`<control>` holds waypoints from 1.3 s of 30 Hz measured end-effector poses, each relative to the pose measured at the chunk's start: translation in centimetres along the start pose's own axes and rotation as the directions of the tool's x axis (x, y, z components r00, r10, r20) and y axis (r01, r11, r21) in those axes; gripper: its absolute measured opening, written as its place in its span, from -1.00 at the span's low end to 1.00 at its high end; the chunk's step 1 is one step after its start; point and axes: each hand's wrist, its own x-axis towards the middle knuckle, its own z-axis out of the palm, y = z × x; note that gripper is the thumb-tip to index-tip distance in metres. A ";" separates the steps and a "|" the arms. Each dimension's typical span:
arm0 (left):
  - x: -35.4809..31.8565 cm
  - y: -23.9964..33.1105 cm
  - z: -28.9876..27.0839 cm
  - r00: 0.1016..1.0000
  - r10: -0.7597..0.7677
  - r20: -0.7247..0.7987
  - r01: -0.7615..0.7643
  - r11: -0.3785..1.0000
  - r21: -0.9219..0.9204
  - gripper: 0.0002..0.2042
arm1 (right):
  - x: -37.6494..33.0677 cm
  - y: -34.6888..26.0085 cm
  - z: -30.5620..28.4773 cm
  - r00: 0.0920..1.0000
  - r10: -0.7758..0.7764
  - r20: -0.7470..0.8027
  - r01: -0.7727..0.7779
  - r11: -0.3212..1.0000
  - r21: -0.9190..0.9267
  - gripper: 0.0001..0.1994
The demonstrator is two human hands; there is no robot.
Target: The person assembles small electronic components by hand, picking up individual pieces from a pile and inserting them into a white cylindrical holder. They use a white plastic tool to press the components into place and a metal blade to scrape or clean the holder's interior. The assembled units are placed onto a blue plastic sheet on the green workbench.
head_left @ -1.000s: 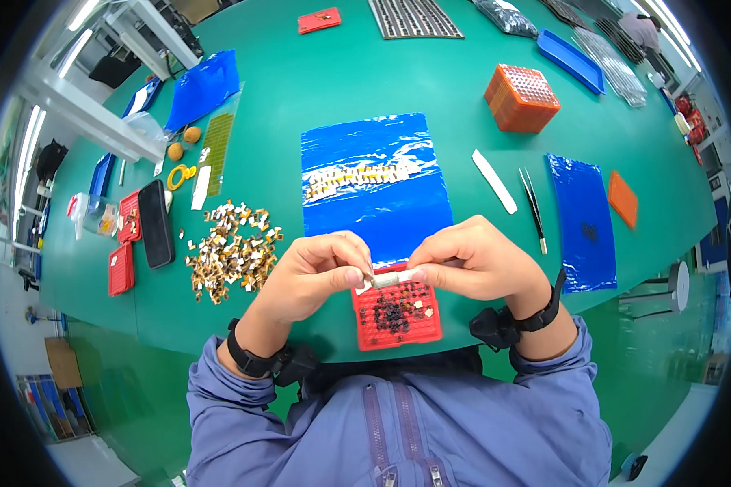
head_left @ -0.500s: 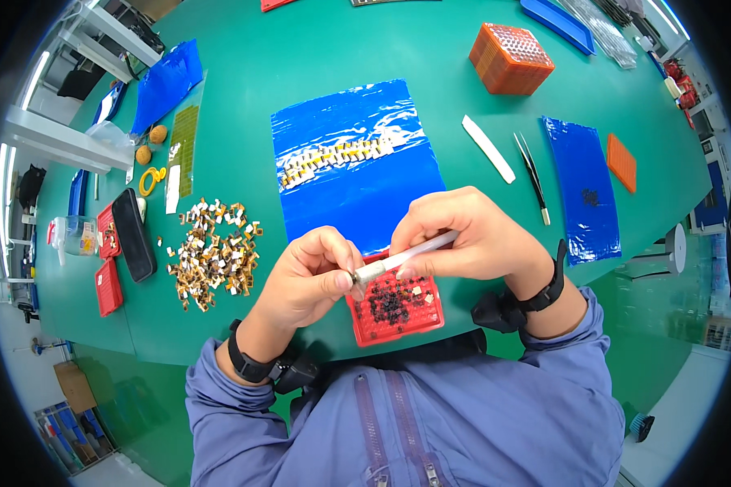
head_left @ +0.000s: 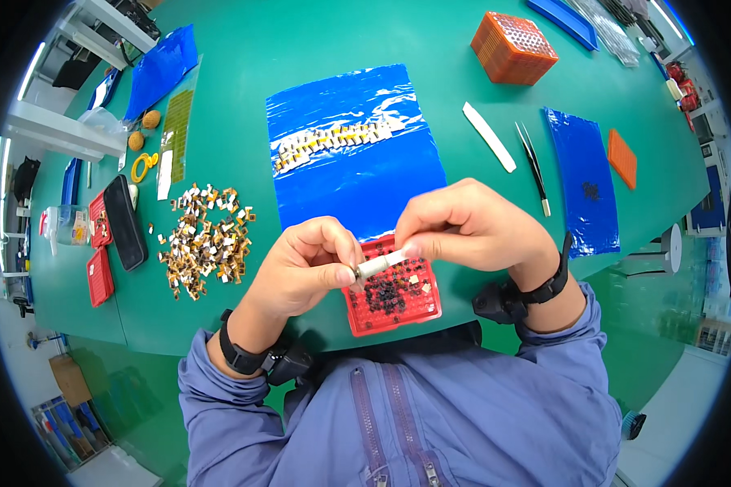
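Above the red tray [head_left: 394, 323], a short whitish, partly translucent tube-like piece [head_left: 379, 265] spans the gap between my hands. My left hand [head_left: 304, 268] pinches its left end between thumb and fingertips; a small dark bit shows at those fingertips, too small to name. With thumb and forefinger, my right hand [head_left: 479, 227] grips the other end. Many small black parts [head_left: 388, 294] and a few pale squares lie in the tray beneath. Just beyond my hands is a blue sheet [head_left: 357, 191], carrying a row of small white-and-yellow parts [head_left: 337, 143].
A heap of small brown-and-white parts [head_left: 207, 243] lies left, beside a black case [head_left: 125, 223]. To the right are a white strip [head_left: 489, 138], tweezers [head_left: 533, 169], another blue sheet [head_left: 581, 178] and an orange plate [head_left: 622, 160]. Stacked orange trays [head_left: 513, 53] stand behind.
My right hand's fingers have shifted along the whitish piece, and the length that stuck out past them no longer shows. My left hand keeps its pinch. The whole view has shifted slightly.
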 end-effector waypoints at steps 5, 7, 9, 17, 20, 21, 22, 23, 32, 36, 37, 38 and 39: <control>0.0 -0.1 -0.1 1.000 -0.002 -0.001 0.002 1.000 0.018 -0.88 | -0.2 -0.1 0.0 1.000 0.015 -0.016 -0.015 1.000 0.004 -0.88; 0.0 -0.2 -0.1 1.000 0.007 0.007 -0.007 1.000 0.020 -0.88 | -0.1 0.0 -0.1 0.999 -0.040 0.004 0.040 0.997 -0.065 -0.90; 0.1 -0.2 -0.1 1.000 0.011 0.014 -0.011 1.000 0.017 -0.87 | -0.2 0.0 0.1 0.999 -0.027 -0.028 0.028 0.999 0.029 -0.89; 0.2 -0.1 0.1 1.000 -0.012 -0.004 0.012 0.999 0.046 -0.87 | -0.2 0.0 -0.4 0.999 -0.033 0.005 0.033 0.996 -0.081 -0.89; 0.1 -0.1 0.0 1.000 -0.023 -0.002 0.023 0.998 0.051 -0.87 | -0.2 0.2 -0.3 0.999 0.040 0.006 -0.040 0.999 -0.010 -0.89; 0.1 -0.2 -0.1 1.000 -0.028 0.003 0.027 0.998 0.055 -0.87 | -0.3 0.1 -0.3 0.999 0.050 0.014 -0.050 0.999 0.013 -0.89; 0.1 -0.1 -0.1 1.000 -0.023 0.004 0.022 0.998 0.056 -0.87 | -0.3 0.0 -0.4 0.998 0.059 0.023 -0.060 0.998 0.036 -0.89; 0.1 -0.1 0.0 1.000 -0.016 0.004 0.016 0.998 0.057 -0.87 | -0.3 -0.3 -0.5 0.997 0.071 0.018 -0.072 0.997 0.040 -0.89; 0.2 -0.2 0.0 1.000 -0.006 0.028 0.004 0.997 0.082 -0.88 | -0.2 0.2 -0.2 0.995 -0.095 -0.015 0.094 0.993 -0.066 -0.89; 0.1 -0.2 0.0 0.999 -0.007 0.040 0.001 0.987 0.160 -0.89 | -0.4 0.2 -0.5 0.998 0.044 0.052 -0.044 0.999 0.000 -0.87; 0.1 -0.2 0.1 0.999 -0.023 0.033 0.018 0.990 0.137 -0.88 | -0.4 0.2 -0.7 0.998 0.037 0.050 -0.037 0.999 0.002 -0.86; 0.0 -0.2 0.3 0.999 -0.038 0.024 0.035 0.993 0.114 -0.88 | -0.5 0.3 -0.9 0.999 0.006 0.046 -0.004 1.000 -0.024 -0.86; 0.0 -0.1 0.5 0.999 -0.052 0.015 0.051 0.994 0.092 -0.88 | -0.6 0.3 -1.1 0.999 -0.026 0.043 0.028 0.998 -0.050 -0.86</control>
